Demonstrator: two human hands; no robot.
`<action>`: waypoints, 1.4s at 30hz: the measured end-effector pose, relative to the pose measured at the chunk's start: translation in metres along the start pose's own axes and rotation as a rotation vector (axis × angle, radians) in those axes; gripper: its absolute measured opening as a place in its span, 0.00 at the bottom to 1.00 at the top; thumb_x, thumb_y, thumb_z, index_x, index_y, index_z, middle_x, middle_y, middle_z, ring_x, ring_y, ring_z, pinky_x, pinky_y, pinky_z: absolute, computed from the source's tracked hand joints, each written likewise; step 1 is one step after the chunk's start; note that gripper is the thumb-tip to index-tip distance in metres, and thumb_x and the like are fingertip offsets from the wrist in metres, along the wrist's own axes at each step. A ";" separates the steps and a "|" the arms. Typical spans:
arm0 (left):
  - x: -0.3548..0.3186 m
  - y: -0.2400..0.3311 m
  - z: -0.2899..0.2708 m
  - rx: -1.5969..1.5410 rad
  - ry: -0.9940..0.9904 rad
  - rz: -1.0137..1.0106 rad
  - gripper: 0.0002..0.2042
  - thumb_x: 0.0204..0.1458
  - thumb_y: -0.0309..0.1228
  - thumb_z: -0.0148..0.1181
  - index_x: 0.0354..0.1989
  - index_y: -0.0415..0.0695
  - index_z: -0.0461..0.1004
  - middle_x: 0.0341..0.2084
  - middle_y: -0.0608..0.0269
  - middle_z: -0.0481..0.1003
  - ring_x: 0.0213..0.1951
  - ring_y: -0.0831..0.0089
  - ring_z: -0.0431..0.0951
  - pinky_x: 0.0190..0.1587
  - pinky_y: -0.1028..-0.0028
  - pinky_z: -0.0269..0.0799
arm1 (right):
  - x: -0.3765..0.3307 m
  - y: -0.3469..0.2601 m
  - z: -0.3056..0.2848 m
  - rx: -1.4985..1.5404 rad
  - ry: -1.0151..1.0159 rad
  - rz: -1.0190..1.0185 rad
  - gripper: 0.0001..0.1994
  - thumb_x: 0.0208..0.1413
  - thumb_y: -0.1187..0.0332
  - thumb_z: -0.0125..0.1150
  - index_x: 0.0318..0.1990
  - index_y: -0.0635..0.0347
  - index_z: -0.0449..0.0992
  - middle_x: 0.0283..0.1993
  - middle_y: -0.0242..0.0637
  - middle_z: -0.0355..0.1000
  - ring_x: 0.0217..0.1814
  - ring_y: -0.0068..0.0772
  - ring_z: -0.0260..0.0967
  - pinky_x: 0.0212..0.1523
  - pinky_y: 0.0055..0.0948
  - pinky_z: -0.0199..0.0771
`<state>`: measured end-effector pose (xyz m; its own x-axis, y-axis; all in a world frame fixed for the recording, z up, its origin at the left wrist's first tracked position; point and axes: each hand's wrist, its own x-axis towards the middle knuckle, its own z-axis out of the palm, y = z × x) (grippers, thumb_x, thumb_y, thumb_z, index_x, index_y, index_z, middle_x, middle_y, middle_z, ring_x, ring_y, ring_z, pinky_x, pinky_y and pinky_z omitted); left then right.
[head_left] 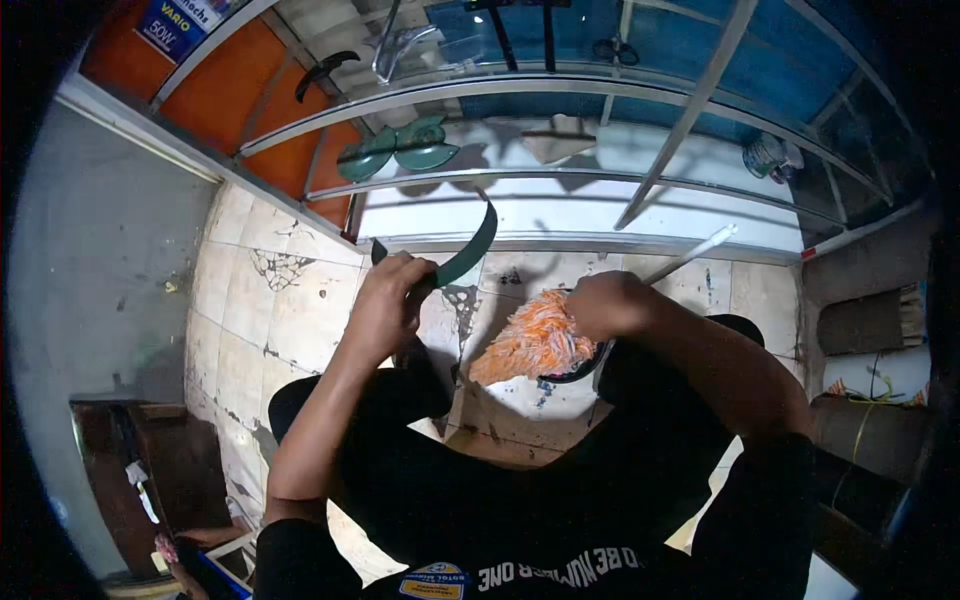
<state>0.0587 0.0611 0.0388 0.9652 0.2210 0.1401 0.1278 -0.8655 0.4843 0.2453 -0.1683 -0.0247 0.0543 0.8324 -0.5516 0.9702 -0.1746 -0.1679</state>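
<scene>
One curved green blade (462, 255) in left hand (388, 305); one orange duster (530, 342) in right hand (610, 305).

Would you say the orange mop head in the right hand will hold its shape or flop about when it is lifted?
The orange mop head looks like a bundle of loose strands fanning out below the right hand, so it would probably droop and sway. It seems light for its bulk if dry. The strands might snag the curved green blade in the left hand.

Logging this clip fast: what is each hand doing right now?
Left hand: closed on a curved green blade.
Right hand: closed on an orange fringed bundle.
</scene>
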 end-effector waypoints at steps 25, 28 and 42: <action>0.309 -0.051 0.144 0.421 -0.007 0.047 0.22 0.42 0.32 0.59 0.50 0.54 0.68 0.50 0.49 0.66 0.54 0.49 0.64 0.56 0.58 0.59 | -0.004 0.003 0.014 -0.060 0.157 -0.048 0.09 0.44 0.70 0.57 0.32 0.59 0.81 0.34 0.42 0.76 0.34 0.41 0.74 0.26 0.43 0.73; 0.307 -0.056 0.146 0.529 0.031 0.037 0.24 0.40 0.38 0.62 0.50 0.55 0.67 0.48 0.50 0.69 0.53 0.50 0.65 0.55 0.57 0.58 | -0.012 0.008 0.014 0.028 0.192 -0.056 0.07 0.44 0.69 0.58 0.29 0.60 0.80 0.32 0.43 0.76 0.32 0.40 0.74 0.24 0.40 0.73; 0.037 -0.066 0.251 -0.556 0.602 -0.418 0.03 0.51 0.24 0.51 0.31 0.37 0.68 0.20 0.66 0.69 0.23 0.81 0.67 0.29 0.81 0.64 | -0.021 0.097 -0.010 -0.057 0.193 0.263 0.08 0.47 0.71 0.53 0.25 0.64 0.78 0.26 0.45 0.73 0.27 0.39 0.71 0.29 0.34 0.73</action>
<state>0.1431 0.0136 -0.2048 0.5636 0.7986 0.2111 0.1608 -0.3567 0.9203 0.3405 -0.1978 -0.0211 0.3432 0.8481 -0.4037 0.9284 -0.3716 0.0086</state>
